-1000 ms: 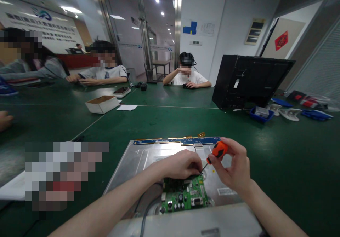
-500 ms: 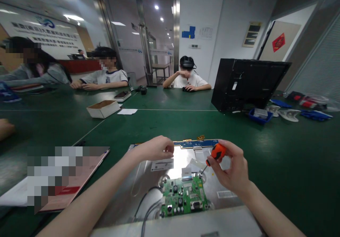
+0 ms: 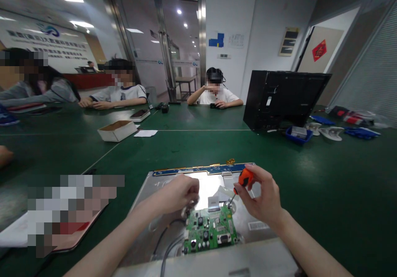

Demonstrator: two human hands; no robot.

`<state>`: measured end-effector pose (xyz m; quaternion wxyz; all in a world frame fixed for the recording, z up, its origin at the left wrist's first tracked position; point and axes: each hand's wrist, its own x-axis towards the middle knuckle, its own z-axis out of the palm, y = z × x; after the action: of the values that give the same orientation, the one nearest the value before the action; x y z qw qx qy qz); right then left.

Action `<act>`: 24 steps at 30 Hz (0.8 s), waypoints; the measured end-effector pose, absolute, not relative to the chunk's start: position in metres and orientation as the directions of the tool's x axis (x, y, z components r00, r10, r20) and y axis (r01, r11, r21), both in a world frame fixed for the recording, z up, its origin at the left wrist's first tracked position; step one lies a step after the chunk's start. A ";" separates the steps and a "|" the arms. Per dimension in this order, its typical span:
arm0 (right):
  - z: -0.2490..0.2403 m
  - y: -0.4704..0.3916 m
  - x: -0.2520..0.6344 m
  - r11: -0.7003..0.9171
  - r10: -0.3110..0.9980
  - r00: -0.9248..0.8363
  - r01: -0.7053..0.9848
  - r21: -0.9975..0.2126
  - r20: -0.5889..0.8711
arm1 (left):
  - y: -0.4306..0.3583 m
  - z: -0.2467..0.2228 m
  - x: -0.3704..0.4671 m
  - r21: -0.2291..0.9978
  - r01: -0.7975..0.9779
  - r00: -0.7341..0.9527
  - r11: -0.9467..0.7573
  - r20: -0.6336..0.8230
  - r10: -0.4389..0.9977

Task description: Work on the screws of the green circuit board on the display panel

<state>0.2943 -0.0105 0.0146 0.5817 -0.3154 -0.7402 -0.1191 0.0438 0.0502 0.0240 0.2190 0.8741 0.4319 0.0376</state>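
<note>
My right hand (image 3: 263,192) is closed around the orange-and-black handle of a screwdriver (image 3: 245,178). Its shaft slants down to the upper right corner of a green circuit board (image 3: 211,229), by a round metal mount. My left hand (image 3: 182,192) hovers over the board's upper left corner, fingers curled together; whatever they pinch, if anything, is hidden. Under the board lies a silver metal panel (image 3: 142,202), with a narrow blue circuit strip (image 3: 182,170) along its far edge. Dark cables (image 3: 169,244) run from the board's left side, and a flat ribbon cable (image 3: 214,202) meets its top edge.
A black monitor (image 3: 285,99) stands at the back right beside a blue tray (image 3: 298,137) and blue gloves (image 3: 361,133). On the left are an open white box (image 3: 116,134) and a pinkish folder (image 3: 80,237). Several people sit around the green table (image 3: 173,144).
My left hand has come down and nearer, from above the panel to the board's upper left corner. The screwdriver stays at the board's upper right corner. The view has shifted slightly.
</note>
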 end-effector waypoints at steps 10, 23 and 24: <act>0.010 -0.008 0.303 0.737 0.353 -0.104 0.644 -0.208 0.930 | -0.023 0.024 0.090 0.618 0.418 0.817 -0.666 0.065 0.573; 0.011 -0.008 0.302 0.733 0.338 -0.113 0.654 -0.186 0.934 | -0.040 -0.017 0.114 0.449 0.507 0.773 -0.735 0.140 0.618; 0.011 -0.008 0.301 0.735 0.334 -0.114 0.653 -0.183 0.936 | -0.041 -0.020 0.115 0.424 0.510 0.775 -0.748 0.152 0.614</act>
<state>0.3014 -0.0081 0.0110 0.5741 -0.3366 -0.7333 -0.1389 0.1149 -0.0406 -0.0204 0.1825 0.9241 0.3041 0.1424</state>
